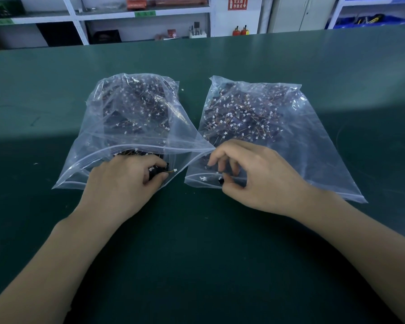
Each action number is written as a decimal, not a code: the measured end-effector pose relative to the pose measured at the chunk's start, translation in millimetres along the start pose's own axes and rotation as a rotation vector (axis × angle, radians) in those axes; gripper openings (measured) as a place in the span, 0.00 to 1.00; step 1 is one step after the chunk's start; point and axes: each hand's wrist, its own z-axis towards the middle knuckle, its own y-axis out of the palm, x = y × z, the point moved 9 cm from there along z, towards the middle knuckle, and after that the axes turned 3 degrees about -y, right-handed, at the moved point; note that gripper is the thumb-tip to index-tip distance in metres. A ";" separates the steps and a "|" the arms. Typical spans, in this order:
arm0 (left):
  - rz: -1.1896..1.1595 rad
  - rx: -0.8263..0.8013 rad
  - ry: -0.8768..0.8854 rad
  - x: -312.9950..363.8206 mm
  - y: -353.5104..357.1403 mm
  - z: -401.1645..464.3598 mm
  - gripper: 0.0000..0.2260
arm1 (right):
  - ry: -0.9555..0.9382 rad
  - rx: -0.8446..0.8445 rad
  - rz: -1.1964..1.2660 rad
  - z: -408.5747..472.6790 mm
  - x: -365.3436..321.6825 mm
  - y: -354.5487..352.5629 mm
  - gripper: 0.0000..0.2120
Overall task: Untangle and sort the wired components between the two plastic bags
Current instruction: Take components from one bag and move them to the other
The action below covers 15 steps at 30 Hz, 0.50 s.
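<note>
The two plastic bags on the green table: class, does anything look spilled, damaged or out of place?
Little stands out. Both the left bag and the right bag lie open-mouthed but intact. A few pale specks lie loose on the table beside the left bag; too small to identify.

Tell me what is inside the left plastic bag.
Through the left plastic bag: a tangled heap of dark wired components with white connectors. The left hand grips one at its mouth. Pieces buried lower in the heap are hidden.
</note>
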 end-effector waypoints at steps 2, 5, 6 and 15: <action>0.007 0.034 0.039 2.8 -2.3 -0.8 0.06 | -0.003 0.002 0.000 -0.5 -0.7 0.3 0.16; 0.028 0.098 0.084 7.3 -6.2 -1.9 0.02 | -0.005 0.009 0.000 -1.0 -0.9 -0.4 0.14; 0.030 0.120 0.093 8.7 -7.8 -2.2 0.02 | -0.003 0.011 -0.003 -0.6 -0.5 -0.4 0.14; -0.116 0.321 0.206 21.7 -23.0 -9.1 0.05 | 0.002 0.041 -0.011 -0.5 0.2 -2.5 0.12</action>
